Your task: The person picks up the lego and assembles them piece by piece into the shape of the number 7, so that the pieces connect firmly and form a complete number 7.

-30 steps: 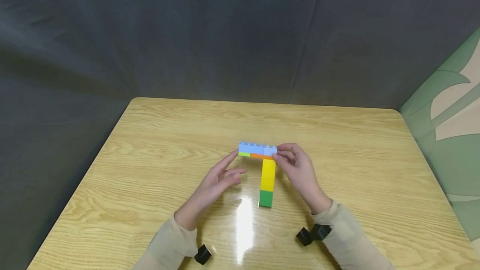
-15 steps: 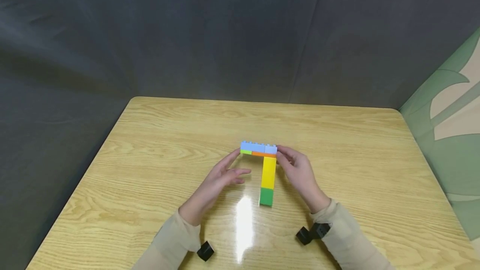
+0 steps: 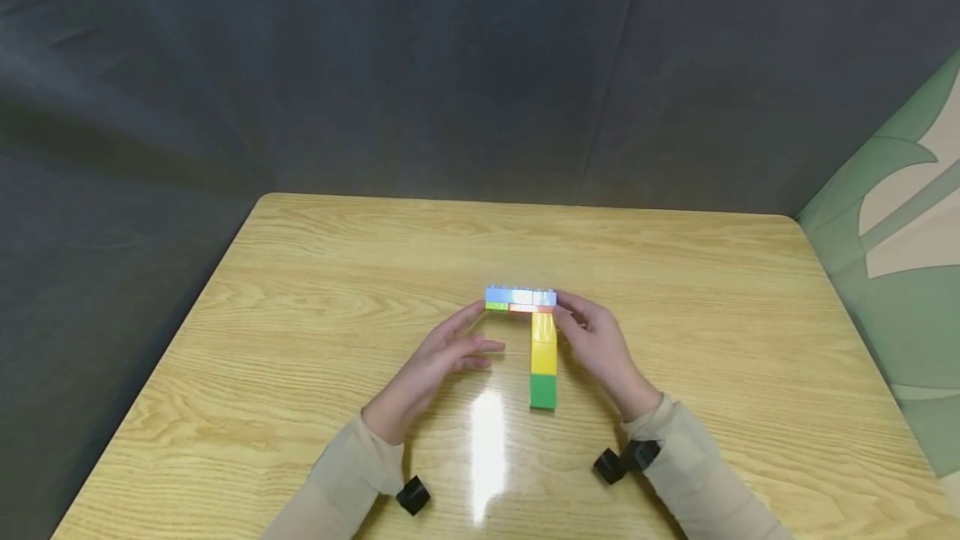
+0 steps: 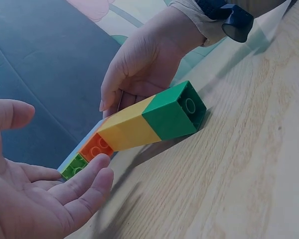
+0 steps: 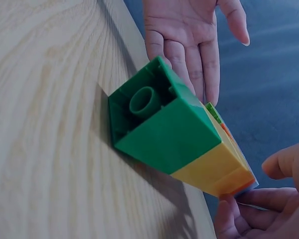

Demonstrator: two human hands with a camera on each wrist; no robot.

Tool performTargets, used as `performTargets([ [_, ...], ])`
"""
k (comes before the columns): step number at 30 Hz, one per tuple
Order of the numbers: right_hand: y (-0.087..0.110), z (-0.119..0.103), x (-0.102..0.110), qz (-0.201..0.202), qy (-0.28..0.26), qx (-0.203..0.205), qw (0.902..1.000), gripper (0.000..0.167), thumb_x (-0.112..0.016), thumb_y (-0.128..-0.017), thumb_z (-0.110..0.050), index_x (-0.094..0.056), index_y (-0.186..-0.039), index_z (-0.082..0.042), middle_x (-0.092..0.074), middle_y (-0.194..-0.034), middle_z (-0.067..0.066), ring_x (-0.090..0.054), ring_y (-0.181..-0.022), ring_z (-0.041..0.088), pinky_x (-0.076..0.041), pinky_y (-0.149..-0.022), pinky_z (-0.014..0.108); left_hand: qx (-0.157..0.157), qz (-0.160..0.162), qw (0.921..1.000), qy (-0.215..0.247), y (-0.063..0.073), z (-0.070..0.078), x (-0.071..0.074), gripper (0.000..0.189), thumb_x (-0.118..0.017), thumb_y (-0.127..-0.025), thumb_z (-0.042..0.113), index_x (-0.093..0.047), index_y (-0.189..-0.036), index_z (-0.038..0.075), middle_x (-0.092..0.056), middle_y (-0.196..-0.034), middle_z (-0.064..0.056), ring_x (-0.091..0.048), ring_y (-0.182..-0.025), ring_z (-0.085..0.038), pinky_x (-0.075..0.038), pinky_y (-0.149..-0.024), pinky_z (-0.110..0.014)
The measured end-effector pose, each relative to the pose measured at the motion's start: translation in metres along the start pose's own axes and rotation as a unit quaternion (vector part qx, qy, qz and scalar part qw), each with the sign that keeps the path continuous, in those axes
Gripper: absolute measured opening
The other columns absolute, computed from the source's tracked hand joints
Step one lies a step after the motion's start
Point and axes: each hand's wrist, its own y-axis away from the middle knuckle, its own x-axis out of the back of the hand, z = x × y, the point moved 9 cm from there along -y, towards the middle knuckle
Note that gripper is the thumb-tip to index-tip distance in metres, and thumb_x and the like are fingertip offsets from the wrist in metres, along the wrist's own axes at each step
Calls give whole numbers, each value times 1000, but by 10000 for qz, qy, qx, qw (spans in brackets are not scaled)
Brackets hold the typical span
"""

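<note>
An L-shaped build of toy building bricks lies at mid-table in the head view. Its far bar has blue bricks over a lime green brick and an orange brick. From the bar's right end a leg of yellow bricks runs toward me, ending in a dark green brick whose hollow underside shows in both wrist views. My right hand pinches the corner where bar and leg meet. My left hand has its fingers extended, fingertips at the bar's lime end.
Wood-grain table surrounds the build, with a bright glare strip near its front. A dark cloth hangs behind and to the left. A green and pink patterned surface borders the right edge. Black wrist devices sit at both sleeves.
The brick build has turned slightly and shifted a little right, its leg now pointing straighter toward me. My left hand has followed it slightly rightward; my right hand keeps its pinch.
</note>
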Motion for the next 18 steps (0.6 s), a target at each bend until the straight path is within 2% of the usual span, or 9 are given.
performTargets([
  [5,-3,5,-1,-70,130,-79,9999,41,-49,-103,-21,-53,-135,4,-59,-129,21,-59,-110,33,-51,-90,46,54,46,10000,56,-2,-2,1,62,-50,-101,24,-22,-155,14,-17,-161,-9,-54,-122,-37,-43,-102,-50],
  [10,-6,11,-6,-263,98,-215,9994,42,-48,-103,-20,-51,-136,6,-53,-136,23,-50,-125,38,-43,-102,52,168,68,9998,116,-4,-7,4,64,-52,-100,25,-22,-155,14,-28,-156,-15,-53,-121,-41,-44,-102,-49],
  [14,-8,14,-8,-341,133,-238,9990,43,-47,-103,-19,-49,-137,7,-52,-137,24,-46,-129,39,-40,-104,53,264,83,9995,152,-6,-12,6,65,-53,-100,27,-22,-155,14,-35,-152,-19,-55,-119,-40,-44,-101,-48],
  [18,-8,16,-9,-327,201,-210,9990,43,-48,-102,-17,-48,-137,8,-53,-136,25,-46,-129,38,-40,-105,51,345,143,9991,185,-7,-15,6,65,-53,-100,29,-22,-155,14,-29,-156,-13,-56,-119,-37,-46,-100,-46],
])
